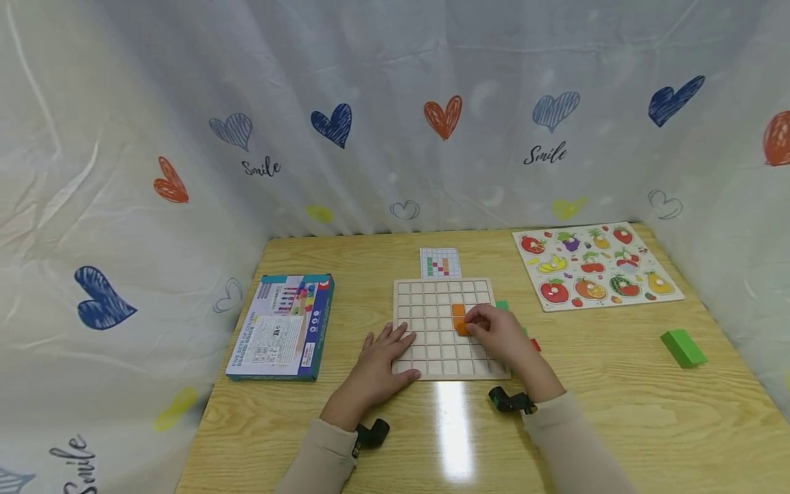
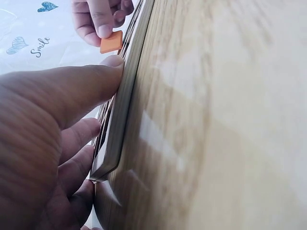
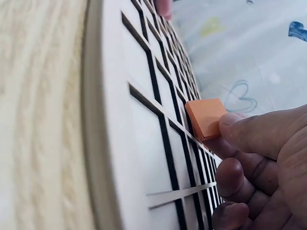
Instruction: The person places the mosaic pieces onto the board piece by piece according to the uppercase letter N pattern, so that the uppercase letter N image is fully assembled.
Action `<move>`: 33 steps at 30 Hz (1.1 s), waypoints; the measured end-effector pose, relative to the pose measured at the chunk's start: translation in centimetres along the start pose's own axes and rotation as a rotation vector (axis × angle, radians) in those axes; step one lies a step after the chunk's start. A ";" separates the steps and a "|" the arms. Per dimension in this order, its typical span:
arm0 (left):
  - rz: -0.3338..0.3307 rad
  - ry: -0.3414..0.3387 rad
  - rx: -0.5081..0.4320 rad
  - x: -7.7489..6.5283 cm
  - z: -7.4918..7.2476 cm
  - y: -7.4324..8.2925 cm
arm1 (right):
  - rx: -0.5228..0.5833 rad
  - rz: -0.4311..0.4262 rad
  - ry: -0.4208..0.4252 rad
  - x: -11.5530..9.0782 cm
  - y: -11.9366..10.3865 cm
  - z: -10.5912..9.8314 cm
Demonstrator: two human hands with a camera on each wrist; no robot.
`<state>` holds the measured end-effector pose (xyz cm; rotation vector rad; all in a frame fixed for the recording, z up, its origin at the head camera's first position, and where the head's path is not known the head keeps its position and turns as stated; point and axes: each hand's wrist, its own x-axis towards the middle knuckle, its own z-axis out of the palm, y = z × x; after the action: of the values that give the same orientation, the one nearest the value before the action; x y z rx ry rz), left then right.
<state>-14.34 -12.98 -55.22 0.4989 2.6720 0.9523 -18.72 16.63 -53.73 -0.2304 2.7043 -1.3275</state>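
A wooden grid board (image 1: 432, 353) lies flat on the table. My right hand (image 1: 498, 333) is over its right half and pinches an orange square tile (image 3: 206, 117) between thumb and fingers, tilted close over the grid. Another orange tile (image 1: 458, 309) sits in the grid just beyond it. My left hand (image 1: 379, 363) rests at the board's left front corner with fingers spread; its thumb (image 2: 91, 81) lies along the near edge. Behind the board is a small pattern card (image 1: 440, 263) printed with coloured squares.
Green (image 1: 502, 304) and red pieces (image 1: 535, 344) lie beside the board's right edge, partly hidden by my right hand. A boxed bead set (image 1: 280, 329) is at left. At right are a fruit puzzle board (image 1: 595, 267) and a green block (image 1: 683, 348). A curtain hangs behind.
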 end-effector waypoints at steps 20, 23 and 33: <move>0.009 0.008 0.008 0.0 0.1 0.0 | -0.063 -0.041 -0.060 -0.7 0.0 0.2; 0.009 0.006 0.009 0.1 0.1 0.0 | -0.077 -0.059 -0.059 -0.7 0.0 0.3; 0.012 0.008 0.004 0.1 0.1 -0.2 | -0.093 -0.048 -0.035 -0.8 0.2 0.4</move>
<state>-14.41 -13.02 -55.42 0.5142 2.6815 0.9548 -17.84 16.63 -54.12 -0.3267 2.7511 -1.1989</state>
